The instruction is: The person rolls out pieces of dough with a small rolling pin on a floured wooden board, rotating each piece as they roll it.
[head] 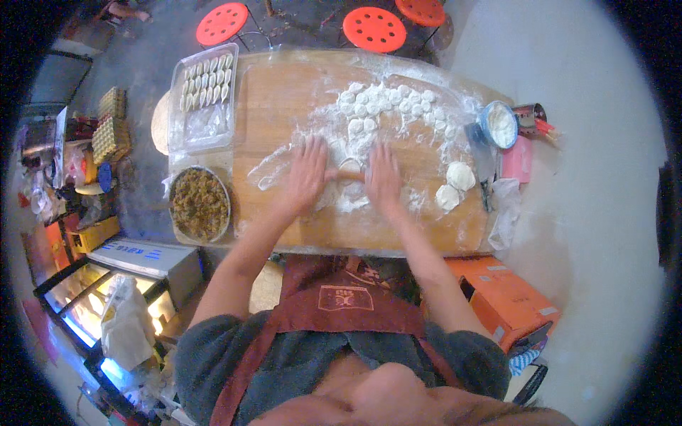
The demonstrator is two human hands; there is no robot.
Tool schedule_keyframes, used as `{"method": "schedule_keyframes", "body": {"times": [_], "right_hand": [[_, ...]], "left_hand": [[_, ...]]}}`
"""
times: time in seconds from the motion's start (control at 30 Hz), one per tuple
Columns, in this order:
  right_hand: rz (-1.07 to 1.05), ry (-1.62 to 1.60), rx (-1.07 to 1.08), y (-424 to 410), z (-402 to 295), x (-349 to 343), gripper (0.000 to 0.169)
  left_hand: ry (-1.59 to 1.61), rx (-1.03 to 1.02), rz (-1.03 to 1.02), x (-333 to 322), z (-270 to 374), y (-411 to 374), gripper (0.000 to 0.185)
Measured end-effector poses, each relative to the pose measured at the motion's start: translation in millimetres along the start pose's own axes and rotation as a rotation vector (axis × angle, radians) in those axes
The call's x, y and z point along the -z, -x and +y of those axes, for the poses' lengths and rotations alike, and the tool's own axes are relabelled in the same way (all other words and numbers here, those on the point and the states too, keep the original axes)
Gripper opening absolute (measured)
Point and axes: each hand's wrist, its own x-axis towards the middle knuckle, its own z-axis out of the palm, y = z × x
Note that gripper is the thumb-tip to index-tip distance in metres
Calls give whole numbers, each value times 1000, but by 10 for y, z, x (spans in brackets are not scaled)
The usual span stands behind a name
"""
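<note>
Both palms rest on the ends of a small wooden rolling pin [347, 174], with the fingers stretched out over a floured wooden board [277, 106]. My left hand [310, 173] covers one end of the pin, my right hand [382, 175] the other. A round dough wrapper [350, 165] lies against the pin between them. Beyond my fingertips sit two flattened dough pieces [362, 125] and a cluster of several floured dough pieces [394, 100]. Rolled wrappers lie to the right in two overlapping groups, an upper one [461, 175] and a lower one [447, 198].
At the left stand a plastic tray [233, 101] with rows of dumplings [205, 80] and a bowl [229, 205] of minced filling [198, 202]. A blue-rimmed flour bowl [516, 130], a metal utensil holder [530, 117] and a plastic bag [505, 213] edge the right side. Red stools [374, 29] stand beyond.
</note>
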Motion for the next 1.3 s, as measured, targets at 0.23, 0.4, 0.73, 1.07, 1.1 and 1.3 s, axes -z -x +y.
{"method": "schedule_keyframes", "body": {"times": [0.23,0.4,0.73,1.07,1.1,1.3], "right_hand": [[156,52,-4,-542,116,-39,65],[-123,63,121,11,-107,158,66],[-141,176,43,-187,-89,209,63],[-90,101,-43,-178,98,-18,79],[-16,27,-93,-292,54,-3,76],[-190,86,81,180,219,92,70]], "left_hand": [[-14,103,102,165,16,-585,74],[11,-44,-49,-81,-36,184,74],[97,28,75,100,-24,-227,75],[92,57,25,129,23,-220,76],[29,127,86,174,-28,-449,75],[57,-3,-88,158,49,61,71]]}}
